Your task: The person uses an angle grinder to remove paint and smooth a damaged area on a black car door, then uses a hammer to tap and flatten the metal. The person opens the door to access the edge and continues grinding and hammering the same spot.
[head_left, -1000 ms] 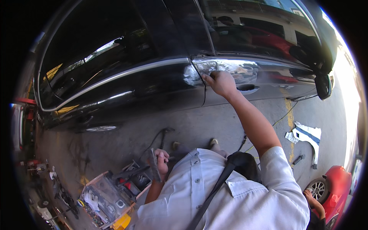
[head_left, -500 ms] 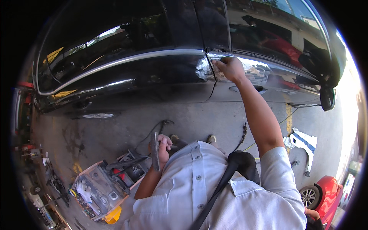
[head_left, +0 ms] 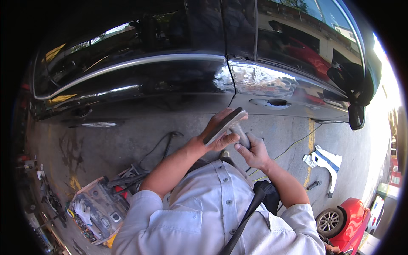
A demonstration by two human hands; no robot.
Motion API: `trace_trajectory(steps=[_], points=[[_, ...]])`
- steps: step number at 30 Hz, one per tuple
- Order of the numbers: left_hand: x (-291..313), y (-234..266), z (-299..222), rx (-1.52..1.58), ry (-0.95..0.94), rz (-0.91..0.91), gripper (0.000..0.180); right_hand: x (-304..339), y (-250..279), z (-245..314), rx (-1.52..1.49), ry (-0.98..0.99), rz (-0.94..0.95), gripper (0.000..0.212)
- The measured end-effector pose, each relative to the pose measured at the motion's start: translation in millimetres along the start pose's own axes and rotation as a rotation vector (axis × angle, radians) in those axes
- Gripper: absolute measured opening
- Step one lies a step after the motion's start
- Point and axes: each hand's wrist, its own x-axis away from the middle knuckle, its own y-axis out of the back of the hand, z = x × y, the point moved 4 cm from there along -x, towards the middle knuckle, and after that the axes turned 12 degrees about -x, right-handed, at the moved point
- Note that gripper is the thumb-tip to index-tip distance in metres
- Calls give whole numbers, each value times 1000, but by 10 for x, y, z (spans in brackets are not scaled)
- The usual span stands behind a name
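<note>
My left hand [head_left: 209,144] is closed around a long, flat block with a dark edge [head_left: 224,125], which looks like a sanding block and is tilted up to the right. Against the block's far end, my right hand [head_left: 256,154] pinches a curled grey strip [head_left: 240,135]; whether it is joined to the block I cannot tell. Both hands are in front of my body, apart from the dark car's side. Beyond them, a shiny bare-metal patch [head_left: 265,78] with rough edges lies on the front door [head_left: 306,91], above its door handle [head_left: 272,103], and extends past the door gap.
On the floor at left stands a tool cart [head_left: 104,204] holding gloves and loose tools. A dark cable [head_left: 168,142] and a thin yellow-green hose [head_left: 293,144] cross the concrete. To the right are a white fender panel [head_left: 327,161] and a red car part by a wheel [head_left: 329,222].
My right hand has left the bare-metal patch and come down to the block. The left hand has raised the block from beside my body to the middle, and both hands now meet there.
</note>
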Motion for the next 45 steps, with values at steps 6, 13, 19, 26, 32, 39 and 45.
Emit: trace_trajectory(steps=[6,13,19,26,32,39,45], points=[[-574,101,725,-1023,23,90,86,391,534,-414,-376,-157,-321,36],[-405,27,1098,-1313,-92,228,74,423,751,-503,-397,-149,-323,39],[-165,313,1030,-1285,-127,365,73,374,879,-526,-387,-60,-20,35],[-446,30,1086,-1276,69,107,78,168,911,-484,-281,-98,131,37],[-306,97,1143,-1355,-116,292,75,-242,779,-297,-258,-147,267,37],[-127,649,1153,-1401,-38,295,75,-846,523,-25,267,66,-1,40],[31,871,1317,-1422,35,149,78,-1269,356,-37,250,110,-97,40]])
